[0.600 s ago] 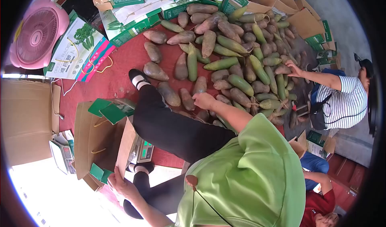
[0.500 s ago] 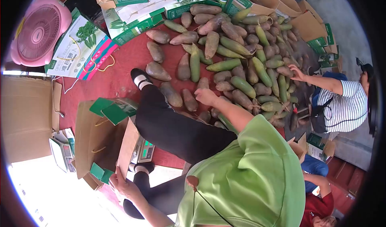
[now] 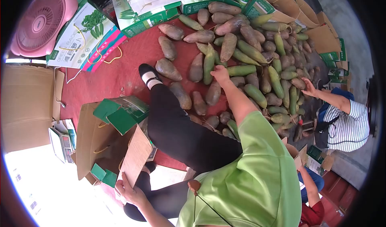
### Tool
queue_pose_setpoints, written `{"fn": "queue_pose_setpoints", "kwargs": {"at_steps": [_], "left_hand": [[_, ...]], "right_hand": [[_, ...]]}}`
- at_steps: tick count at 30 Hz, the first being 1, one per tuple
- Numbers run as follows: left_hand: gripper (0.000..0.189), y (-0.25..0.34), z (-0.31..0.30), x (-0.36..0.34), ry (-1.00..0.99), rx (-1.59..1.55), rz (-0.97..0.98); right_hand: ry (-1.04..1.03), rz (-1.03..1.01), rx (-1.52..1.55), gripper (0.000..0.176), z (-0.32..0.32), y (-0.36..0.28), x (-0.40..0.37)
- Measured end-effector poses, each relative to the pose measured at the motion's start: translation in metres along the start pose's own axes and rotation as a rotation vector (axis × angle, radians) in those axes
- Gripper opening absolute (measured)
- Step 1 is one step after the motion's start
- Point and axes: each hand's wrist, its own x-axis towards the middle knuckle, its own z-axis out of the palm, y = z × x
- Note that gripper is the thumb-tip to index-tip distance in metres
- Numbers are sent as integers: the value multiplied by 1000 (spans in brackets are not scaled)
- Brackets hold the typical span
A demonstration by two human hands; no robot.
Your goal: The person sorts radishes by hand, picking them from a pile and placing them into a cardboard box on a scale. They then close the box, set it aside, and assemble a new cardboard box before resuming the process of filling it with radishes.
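Observation:
My left hand (image 3: 132,193) is closed on the lower edge of a brown cardboard flap (image 3: 136,156) of an open box (image 3: 90,140) with green flaps. My right hand (image 3: 221,75) is over the near edge of the radish pile, with its fingers curled. It lies between an upright green radish (image 3: 208,66) and the left end of a lying green radish (image 3: 242,70), covering that end. Whether the fingers grip either one is hidden. Just below the hand lies a brownish radish (image 3: 213,93). A digital scale stands partly hidden behind the flap.
A co-worker in a striped shirt (image 3: 345,122) reaches a hand (image 3: 309,87) to the pile's right side. Another person's arm (image 3: 309,186) shows at lower right. Printed radish boxes (image 3: 150,20) line the back. A pink fan (image 3: 40,24) stands at upper left, a second scale (image 3: 60,144) at left.
My right hand has moved up and right, off a brownish radish to the green radishes. My left hand stays on the flap, which now leans further right. The view has shifted slightly.

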Motion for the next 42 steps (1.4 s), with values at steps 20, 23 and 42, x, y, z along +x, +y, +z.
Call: {"fn": "queue_pose_setpoints", "kwargs": {"at_steps": [20, 23, 42], "left_hand": [[49, 13, -8, 10, -14, 41, -58], [47, 12, -9, 11, -23, 53, -56], [36, 10, -7, 6, 46, 33, -44]], "right_hand": [[-20, -3, 315, 59, 22, -59, -30], [-144, -125, 316, 55, 14, -101, -56], [-1236, -1367, -413, 64, 147, -389, -375]]}}
